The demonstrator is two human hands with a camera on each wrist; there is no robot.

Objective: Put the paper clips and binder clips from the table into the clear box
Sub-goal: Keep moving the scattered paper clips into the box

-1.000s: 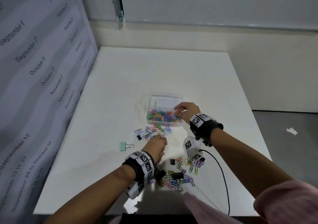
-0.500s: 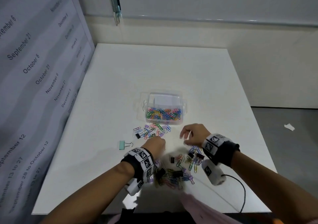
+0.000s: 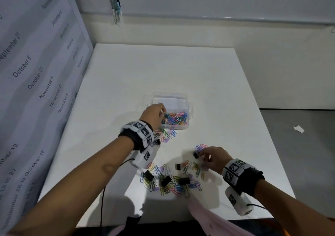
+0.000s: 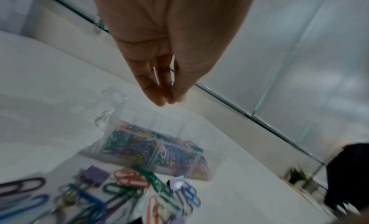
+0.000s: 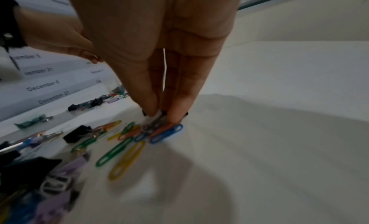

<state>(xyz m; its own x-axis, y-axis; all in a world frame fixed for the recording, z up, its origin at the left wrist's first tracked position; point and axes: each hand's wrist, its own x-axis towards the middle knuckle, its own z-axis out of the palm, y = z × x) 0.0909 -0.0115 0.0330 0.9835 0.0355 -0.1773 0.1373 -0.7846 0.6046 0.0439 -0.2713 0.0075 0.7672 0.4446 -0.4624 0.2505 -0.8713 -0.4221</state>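
The clear box (image 3: 189, 107) stands mid-table, with a heap of coloured paper clips (image 3: 175, 118) inside it. My left hand (image 3: 163, 113) hovers over the box's left side, fingertips (image 4: 159, 99) pinched together on a thin clip that barely shows. My right hand (image 3: 199, 154) is down on the table, pinching a black binder clip (image 3: 195, 155) among loose paper clips (image 5: 119, 150). A larger pile of clips (image 3: 168, 181) with black binder clips (image 3: 149, 175) lies near the front edge. A small group of clips (image 3: 166, 134) sits just in front of the box.
A wall panel printed with dates (image 3: 36, 72) borders the table's left side. A teal binder clip (image 5: 30, 122) lies left of the pile. A black cable (image 3: 103, 199) hangs under my left forearm. A white slip (image 3: 170, 103) lies in the box.
My left hand has lifted from the near pile and moved to above the box. My right hand left the box and came down onto the clips at the right.
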